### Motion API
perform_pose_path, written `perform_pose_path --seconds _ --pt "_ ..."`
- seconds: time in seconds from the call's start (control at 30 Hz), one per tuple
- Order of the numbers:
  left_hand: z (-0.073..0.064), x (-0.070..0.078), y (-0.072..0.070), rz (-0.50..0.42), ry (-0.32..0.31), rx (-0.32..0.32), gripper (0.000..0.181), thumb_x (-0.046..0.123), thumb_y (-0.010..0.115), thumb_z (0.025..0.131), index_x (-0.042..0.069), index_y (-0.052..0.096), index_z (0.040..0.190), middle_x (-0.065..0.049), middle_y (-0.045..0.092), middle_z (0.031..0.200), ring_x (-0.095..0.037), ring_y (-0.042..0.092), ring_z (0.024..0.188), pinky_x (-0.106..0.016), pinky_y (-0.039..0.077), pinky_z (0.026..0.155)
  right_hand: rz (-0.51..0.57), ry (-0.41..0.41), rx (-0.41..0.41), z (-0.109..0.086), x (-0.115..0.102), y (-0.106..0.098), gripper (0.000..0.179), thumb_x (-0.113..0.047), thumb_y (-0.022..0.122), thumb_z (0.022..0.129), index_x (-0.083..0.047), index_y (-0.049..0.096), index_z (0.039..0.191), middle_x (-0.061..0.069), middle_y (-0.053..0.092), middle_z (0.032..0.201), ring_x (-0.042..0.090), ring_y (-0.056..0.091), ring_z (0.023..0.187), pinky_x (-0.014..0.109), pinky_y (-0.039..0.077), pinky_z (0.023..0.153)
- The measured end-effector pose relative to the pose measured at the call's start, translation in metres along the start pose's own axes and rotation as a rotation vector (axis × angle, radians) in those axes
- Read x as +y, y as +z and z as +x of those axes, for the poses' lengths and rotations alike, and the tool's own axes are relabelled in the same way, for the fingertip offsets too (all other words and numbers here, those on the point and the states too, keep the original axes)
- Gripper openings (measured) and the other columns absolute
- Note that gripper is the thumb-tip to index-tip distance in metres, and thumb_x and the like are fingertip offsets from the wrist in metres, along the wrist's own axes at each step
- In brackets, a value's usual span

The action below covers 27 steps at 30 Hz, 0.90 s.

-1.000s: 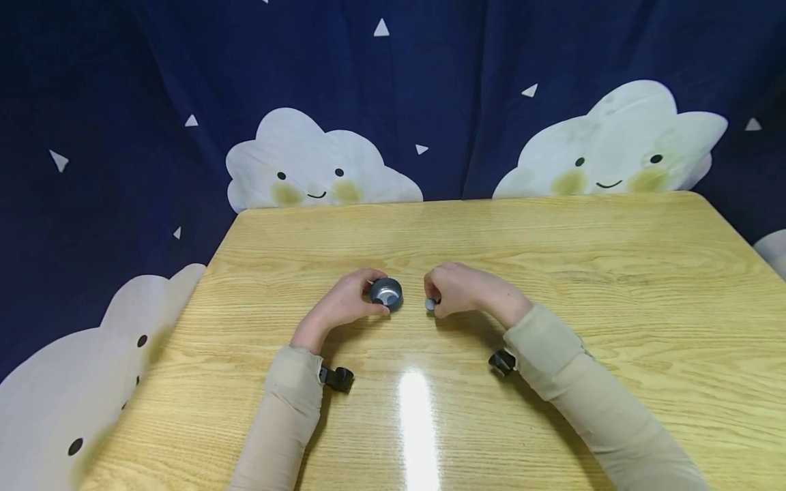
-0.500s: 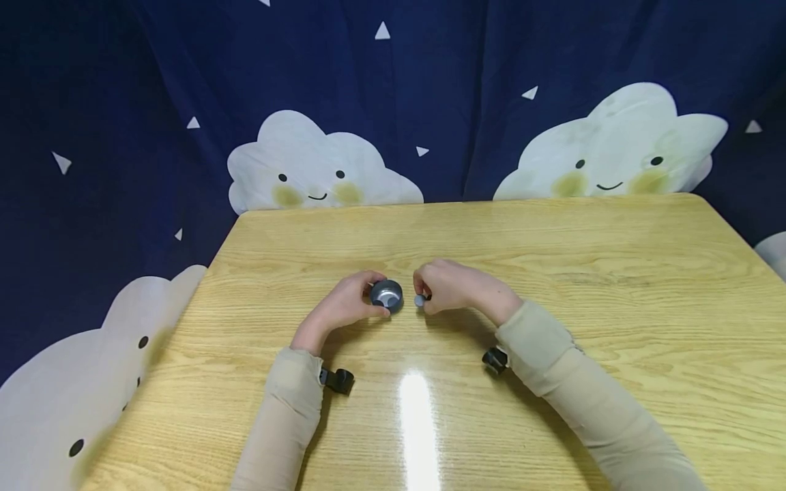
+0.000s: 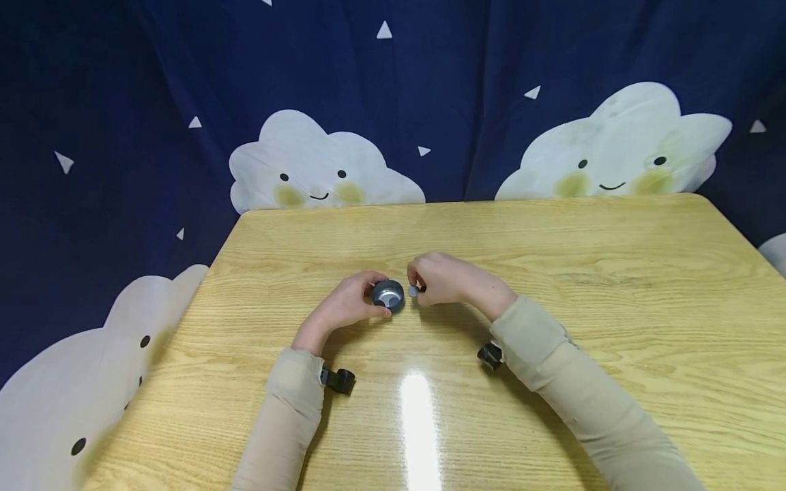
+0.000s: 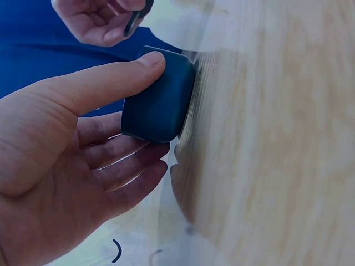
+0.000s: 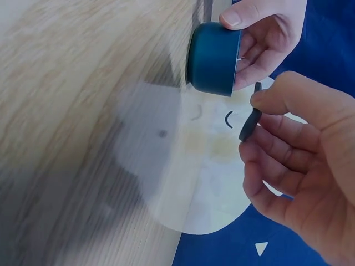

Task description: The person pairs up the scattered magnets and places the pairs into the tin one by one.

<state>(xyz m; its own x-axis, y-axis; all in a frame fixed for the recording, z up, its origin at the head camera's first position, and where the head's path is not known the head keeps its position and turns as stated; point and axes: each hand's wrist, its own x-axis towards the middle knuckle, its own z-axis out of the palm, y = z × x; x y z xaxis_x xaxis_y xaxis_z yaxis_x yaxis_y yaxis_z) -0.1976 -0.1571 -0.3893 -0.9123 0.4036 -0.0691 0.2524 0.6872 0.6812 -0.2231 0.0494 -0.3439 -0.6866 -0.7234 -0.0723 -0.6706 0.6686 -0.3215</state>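
Observation:
My left hand [image 3: 345, 301] holds a small round cup [image 4: 161, 105] by its sides, thumb on the near side and fingers behind. The cup stands upright on the wooden table, dark teal outside and shiny silver inside, with dark round patches visible within it in the head view. My right hand [image 3: 447, 278] pinches a small dark disc [image 5: 251, 124] between thumb and fingertips. In the head view the disc's face looks pale grey, just right of the cup's rim. The right wrist view shows the disc raised off the table, close by the cup's open top.
The wooden table [image 3: 589, 286] stretches widely around both hands, with a bright light reflection near its front. A dark blue curtain [image 3: 442, 82] printed with white clouds hangs behind and to the left. Each wrist wears a black camera mount [image 3: 339, 381].
My right hand has moved left and slightly away from me with the disc, coming close to the cup. The left hand and cup have stayed in place.

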Motion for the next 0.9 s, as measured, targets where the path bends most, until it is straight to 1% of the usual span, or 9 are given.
perform_pose_path --seconds 0.13,0.3,0.37,0.57,0.77,0.9 --pt "0.000 -0.001 0.000 -0.012 0.003 -0.005 0.057 0.020 0.077 0.072 0.006 0.052 0.122 -0.007 0.058 0.112 -0.019 0.056 0.097 -0.034 0.046 0.085 -0.021 -0.017 0.015 0.004 -0.003 0.000 0.017 -0.013 0.067 0.070 -0.007 0.061 0.085 0.005 0.058 0.077 0.014 0.049 0.068 0.025 0.041 0.060" --pt "-0.001 -0.001 -0.001 -0.022 -0.002 -0.008 0.057 0.020 0.077 0.073 0.007 0.052 0.122 -0.006 0.058 0.112 -0.018 0.056 0.095 -0.034 0.046 0.084 -0.019 -0.042 0.041 0.010 -0.008 0.002 0.017 -0.013 0.068 0.070 -0.007 0.062 0.084 0.003 0.057 0.076 0.014 0.050 0.068 0.025 0.042 0.060" --pt "-0.001 -0.001 -0.001 -0.032 -0.003 -0.010 0.057 0.020 0.077 0.073 0.007 0.052 0.122 -0.006 0.058 0.112 -0.018 0.057 0.094 -0.034 0.046 0.083 -0.019 -0.043 0.044 0.012 -0.009 0.004 0.017 -0.014 0.068 0.070 -0.008 0.062 0.085 0.003 0.057 0.076 0.013 0.050 0.067 0.025 0.042 0.060" --pt "0.000 -0.003 -0.002 -0.042 0.009 -0.012 0.056 0.021 0.077 0.073 0.007 0.053 0.121 -0.006 0.059 0.110 -0.018 0.057 0.092 -0.033 0.046 0.082 -0.014 -0.034 0.041 0.016 -0.013 0.006 0.017 -0.014 0.067 0.072 -0.007 0.062 0.087 0.006 0.060 0.081 0.014 0.050 0.068 0.025 0.042 0.060" --pt "-0.001 -0.005 -0.001 -0.042 0.015 -0.016 0.056 0.023 0.076 0.074 0.010 0.052 0.123 -0.004 0.059 0.109 -0.017 0.057 0.091 -0.032 0.047 0.080 -0.033 -0.047 0.050 0.021 -0.017 0.009 0.018 -0.015 0.068 0.072 -0.007 0.061 0.087 0.002 0.056 0.078 0.014 0.050 0.067 0.024 0.041 0.060" --pt "-0.001 -0.006 -0.001 -0.052 0.012 -0.025 0.057 0.025 0.076 0.074 0.011 0.052 0.124 -0.004 0.059 0.109 -0.016 0.057 0.090 -0.032 0.047 0.078 -0.030 -0.037 0.055 0.023 -0.019 0.012 0.018 -0.016 0.068 0.073 -0.008 0.061 0.088 0.001 0.056 0.079 0.013 0.051 0.069 0.024 0.042 0.062"
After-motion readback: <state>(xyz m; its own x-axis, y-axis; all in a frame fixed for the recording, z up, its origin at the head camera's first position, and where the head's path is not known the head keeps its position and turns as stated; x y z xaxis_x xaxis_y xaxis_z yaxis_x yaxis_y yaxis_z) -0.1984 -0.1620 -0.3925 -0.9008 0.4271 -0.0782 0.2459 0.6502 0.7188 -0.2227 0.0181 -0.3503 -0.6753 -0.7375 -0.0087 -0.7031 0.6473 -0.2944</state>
